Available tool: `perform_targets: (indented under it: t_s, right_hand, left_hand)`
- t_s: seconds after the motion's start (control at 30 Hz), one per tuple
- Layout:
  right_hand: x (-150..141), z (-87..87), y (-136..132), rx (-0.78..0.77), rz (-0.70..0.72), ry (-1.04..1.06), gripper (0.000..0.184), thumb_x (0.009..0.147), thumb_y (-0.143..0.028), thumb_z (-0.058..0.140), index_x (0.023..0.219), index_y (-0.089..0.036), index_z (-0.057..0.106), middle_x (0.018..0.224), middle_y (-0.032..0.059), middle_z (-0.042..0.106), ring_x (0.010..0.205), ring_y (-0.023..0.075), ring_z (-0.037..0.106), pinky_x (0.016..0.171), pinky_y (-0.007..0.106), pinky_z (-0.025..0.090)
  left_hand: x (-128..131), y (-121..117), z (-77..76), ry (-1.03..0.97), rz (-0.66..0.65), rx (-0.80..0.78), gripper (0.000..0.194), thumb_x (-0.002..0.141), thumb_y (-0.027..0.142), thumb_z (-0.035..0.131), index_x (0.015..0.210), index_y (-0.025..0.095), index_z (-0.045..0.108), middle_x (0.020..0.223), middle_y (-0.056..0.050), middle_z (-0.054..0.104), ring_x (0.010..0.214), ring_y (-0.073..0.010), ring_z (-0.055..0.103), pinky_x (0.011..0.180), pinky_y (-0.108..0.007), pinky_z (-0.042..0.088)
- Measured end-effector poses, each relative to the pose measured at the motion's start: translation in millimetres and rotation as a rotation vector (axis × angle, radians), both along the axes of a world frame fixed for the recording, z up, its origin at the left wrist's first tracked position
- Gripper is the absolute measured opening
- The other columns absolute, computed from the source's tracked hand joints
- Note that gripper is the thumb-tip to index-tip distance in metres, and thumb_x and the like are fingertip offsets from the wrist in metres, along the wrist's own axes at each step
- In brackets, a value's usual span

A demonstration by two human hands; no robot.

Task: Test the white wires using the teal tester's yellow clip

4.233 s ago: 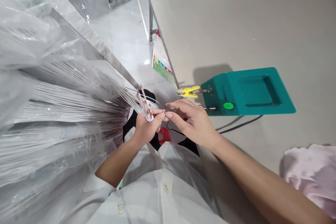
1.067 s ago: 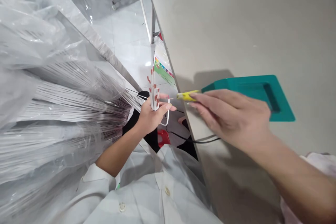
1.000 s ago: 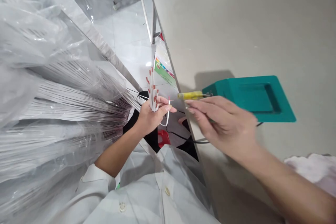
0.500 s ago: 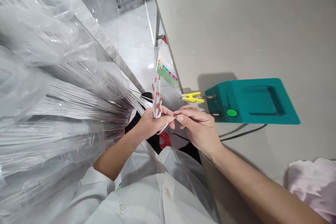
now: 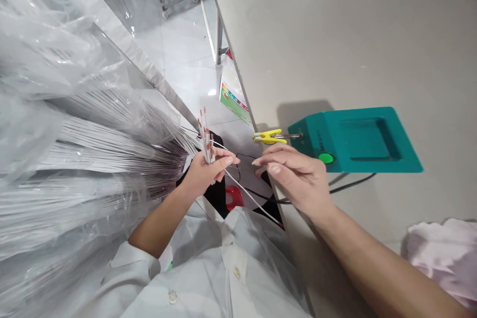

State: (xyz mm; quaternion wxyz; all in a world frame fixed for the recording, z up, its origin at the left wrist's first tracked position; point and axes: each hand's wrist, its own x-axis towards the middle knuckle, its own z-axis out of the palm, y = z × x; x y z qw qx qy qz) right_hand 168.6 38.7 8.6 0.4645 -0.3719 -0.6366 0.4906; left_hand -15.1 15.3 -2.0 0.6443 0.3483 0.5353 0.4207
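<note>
My left hand [image 5: 199, 176] is closed around a small bunch of white wires [image 5: 207, 144] with reddish-brown ends that point up. One long white wire [image 5: 251, 199] trails from near my left fingers down to the right, towards my lap. My right hand [image 5: 300, 174] hovers over the table's edge with its fingers loosely curled and apart, and I see nothing in it. Just above it a yellow clip [image 5: 269, 136] sits on a metal rod of a teal device [image 5: 337, 141] with a green button [image 5: 326, 158].
Long bundles of white wires [image 5: 108, 141] under clear plastic sheeting [image 5: 48, 59] lie to the left. The grey table [image 5: 335, 35] spans the right, with a pale pink cloth [image 5: 443, 258] at its lower corner. A printed box [image 5: 234, 94] and a wheeled rack [image 5: 175, 5] stand on the floor.
My hands, which met at the fingertips, have moved apart: the left slightly left with the wires, the right to the right. A long white wire now hangs between them towards my lap.
</note>
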Motion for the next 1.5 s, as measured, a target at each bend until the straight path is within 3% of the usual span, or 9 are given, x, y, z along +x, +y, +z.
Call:
perform_targets:
  t_s: [0.13, 0.23, 0.4, 0.57, 0.73, 1.1, 1.33, 1.4, 1.5]
  right_hand:
    - [-14, 0.3, -8, -0.073, 0.052, -0.238, 0.009, 0.078, -0.026, 0.062, 0.080, -0.020, 0.069, 0.076, 0.0033, 0.066, 0.064, 0.0136, 0.059, 0.059, 0.027, 0.047]
    - [-28, -6.6, -17, -0.238, 0.249, -0.329, 0.018, 0.078, -0.027, 0.060, 0.093, -0.020, 0.064, 0.090, 0.0040, 0.066, 0.059, 0.0115, 0.057, 0.054, 0.025, 0.046]
    - [-40, -14.0, -24, -0.248, 0.480, -0.376, 0.016, 0.086, -0.024, 0.044, 0.084, -0.018, 0.059, 0.072, 0.0030, 0.064, 0.057, 0.0131, 0.057, 0.055, 0.025, 0.045]
    - [-39, -21.8, -19, -0.354, 0.455, -0.382, 0.023, 0.086, -0.022, 0.042, 0.071, -0.017, 0.058, 0.070, 0.0052, 0.067, 0.064, 0.0163, 0.063, 0.060, 0.028, 0.047]
    - [-38, -29.7, -18, -0.471, 0.378, -0.328, 0.031, 0.087, -0.029, 0.039, 0.072, -0.015, 0.062, 0.074, 0.0071, 0.069, 0.068, 0.0168, 0.066, 0.063, 0.027, 0.051]
    - [-37, -33.4, -22, -0.281, 0.268, -0.426, 0.036, 0.086, -0.035, 0.039, 0.068, -0.018, 0.064, 0.063, 0.0029, 0.065, 0.059, 0.0159, 0.060, 0.056, 0.026, 0.045]
    - [-38, -25.7, -28, -0.126, 0.255, -0.463, 0.035, 0.084, -0.038, 0.046, 0.058, -0.020, 0.059, 0.052, -0.0003, 0.057, 0.050, 0.0138, 0.051, 0.050, 0.025, 0.039]
    - [-36, -23.3, -30, -0.086, 0.196, -0.461, 0.034, 0.086, -0.040, 0.045, 0.063, -0.020, 0.061, 0.058, 0.0015, 0.060, 0.055, 0.0151, 0.054, 0.054, 0.026, 0.041]
    - [-35, -22.6, -31, -0.060, 0.055, -0.362, 0.029, 0.087, -0.040, 0.046, 0.080, -0.018, 0.064, 0.074, 0.0052, 0.066, 0.068, 0.0174, 0.060, 0.063, 0.029, 0.046]
  left_hand:
    - [9, 3, 0.8, -0.063, 0.117, 0.023, 0.022, 0.071, 0.028, 0.068, 0.086, 0.012, 0.064, 0.072, -0.003, 0.067, 0.041, -0.0021, 0.042, 0.039, -0.018, 0.029]
    - [15, 5, 8.6, -0.130, 0.167, 0.025, 0.022, 0.070, 0.029, 0.070, 0.085, 0.014, 0.065, 0.061, 0.002, 0.059, 0.040, -0.0013, 0.039, 0.039, -0.017, 0.028]
    - [20, 6, 18.5, -0.157, 0.088, -0.012, 0.025, 0.066, 0.032, 0.073, 0.081, 0.014, 0.065, 0.055, 0.005, 0.051, 0.041, -0.0022, 0.039, 0.041, -0.018, 0.029]
    - [23, 3, 7.3, 0.025, 0.121, -0.009, 0.029, 0.061, 0.028, 0.076, 0.085, 0.016, 0.065, 0.068, 0.002, 0.059, 0.056, -0.0071, 0.052, 0.051, -0.020, 0.041]
    - [21, -8, -10.6, -0.033, -0.040, -0.051, 0.026, 0.070, 0.035, 0.069, 0.085, 0.014, 0.065, 0.073, -0.002, 0.065, 0.048, -0.0068, 0.049, 0.042, -0.020, 0.037]
    - [32, -18, -7.0, -0.071, 0.235, 0.014, 0.036, 0.071, 0.047, 0.066, 0.079, 0.012, 0.063, 0.082, -0.010, 0.071, 0.063, -0.0143, 0.061, 0.049, -0.022, 0.043]
    - [26, -27, -11.1, -0.040, 0.424, 0.059, 0.027, 0.077, 0.040, 0.061, 0.076, 0.014, 0.056, 0.062, -0.003, 0.064, 0.056, -0.0112, 0.057, 0.058, -0.024, 0.045]
    - [20, -31, -11.5, 0.007, 0.498, 0.100, 0.026, 0.080, 0.039, 0.058, 0.075, 0.014, 0.053, 0.058, 0.000, 0.060, 0.054, -0.0095, 0.055, 0.058, -0.023, 0.044]
    - [12, -40, -10.6, 0.110, 0.456, 0.146, 0.028, 0.082, 0.042, 0.055, 0.073, 0.015, 0.049, 0.053, 0.004, 0.052, 0.044, -0.0062, 0.043, 0.048, -0.020, 0.035]
